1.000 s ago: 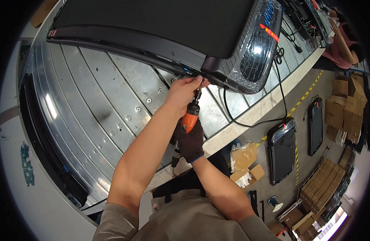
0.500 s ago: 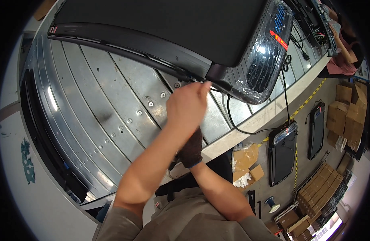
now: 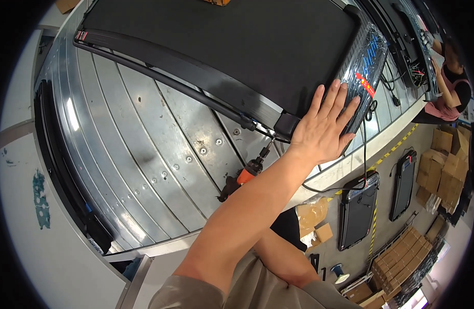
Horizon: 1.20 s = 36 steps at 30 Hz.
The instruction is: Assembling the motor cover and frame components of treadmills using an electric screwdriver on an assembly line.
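Observation:
A black walking-pad treadmill [image 3: 221,46] lies on the metal-slatted bench, its end panel wrapped in clear film. My bare left hand [image 3: 322,129] rests on that end near the corner, fingers spread, palm down. Crossing beneath my left forearm, my right arm leads to my right hand [image 3: 228,189] in a dark glove. It grips an orange and black power screwdriver [image 3: 251,170], whose handle is largely hidden by the forearm. The bit points at the treadmill's side edge beside the corner block [image 3: 287,124]; whether it touches a screw I cannot tell.
A black cable [image 3: 365,149] hangs over the bench's pale edge [image 3: 304,195]. Another long black part [image 3: 57,165] lies at the bench's left. More treadmills [image 3: 358,216] and cardboard boxes [image 3: 448,154] stand on the floor at right. A co-worker [image 3: 448,77] works at far right.
My left hand has left the treadmill's side edge, opened, and moved right onto the wrapped end. The power screwdriver in my gloved right hand has come into view at the edge.

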{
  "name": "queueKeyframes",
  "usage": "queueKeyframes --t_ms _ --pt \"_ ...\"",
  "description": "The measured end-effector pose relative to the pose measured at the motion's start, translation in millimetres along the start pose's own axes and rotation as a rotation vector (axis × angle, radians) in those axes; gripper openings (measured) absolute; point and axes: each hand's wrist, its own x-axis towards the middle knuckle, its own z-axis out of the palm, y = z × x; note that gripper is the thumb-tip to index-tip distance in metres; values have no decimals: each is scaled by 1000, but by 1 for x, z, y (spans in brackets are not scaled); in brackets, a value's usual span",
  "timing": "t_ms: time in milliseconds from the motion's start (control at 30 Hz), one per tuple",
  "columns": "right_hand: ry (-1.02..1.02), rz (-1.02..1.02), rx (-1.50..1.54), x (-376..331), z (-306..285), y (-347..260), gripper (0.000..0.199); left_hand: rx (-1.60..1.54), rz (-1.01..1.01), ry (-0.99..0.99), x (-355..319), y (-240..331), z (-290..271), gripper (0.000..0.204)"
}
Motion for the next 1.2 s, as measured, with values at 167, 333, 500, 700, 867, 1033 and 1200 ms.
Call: queueKeyframes --t_ms 167,333,500,700,867,1033,1200 --pt "26 -44 -264 27 6 5 46 -23 -16 -12 -1 -10 -6 78" --pt "39 -190 -528 31 21 14 48 -274 -77 131 -5 -40 -22 77" --pt "14 49 -501 28 12 2 46 461 -387 323 38 -194 -46 81" --pt "-69 -137 -672 49 -82 -93 31 469 -443 239 12 -320 -67 38" --pt "97 -136 -452 64 -148 -207 33 -148 -587 45 -52 -292 -68 16" --pt "181 -359 -646 74 -238 -248 34 3 -733 39 -74 -277 -75 24" --pt "271 -195 -450 87 -270 -224 41 116 -639 -122 -81 -295 -59 19"
